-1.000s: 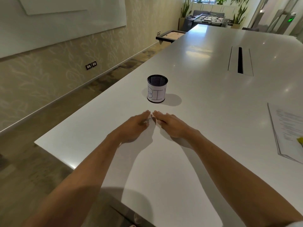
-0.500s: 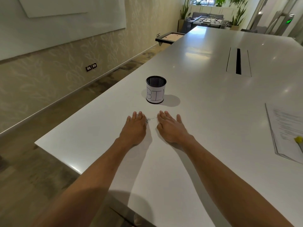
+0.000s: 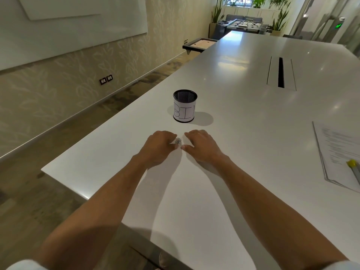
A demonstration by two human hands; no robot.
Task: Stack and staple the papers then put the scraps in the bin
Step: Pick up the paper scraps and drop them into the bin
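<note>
A small pile of silvery scraps (image 3: 178, 141) lies on the white table (image 3: 243, 117), just in front of the bin. My left hand (image 3: 157, 147) has its fingers curled over them, and its thumb and fingertips pinch the pile. My right hand (image 3: 202, 146) sits right beside it with fingers curled under and its thumb tip close to the scraps. The bin (image 3: 185, 106) is a black mesh cup with a white label reading BIN, standing a short way beyond both hands. A stack of printed papers (image 3: 337, 151) lies at the right edge of view.
A stapler with a yellow tip (image 3: 353, 167) rests on the papers, partly cut off by the frame. A cable slot (image 3: 281, 73) is set into the table farther back. The table's left edge and near-left corner (image 3: 44, 169) drop to the floor.
Both hands lay flat with fingers spread half a second ago; their fingers have now curled inward, drawing the scraps into a tight pile between them.
</note>
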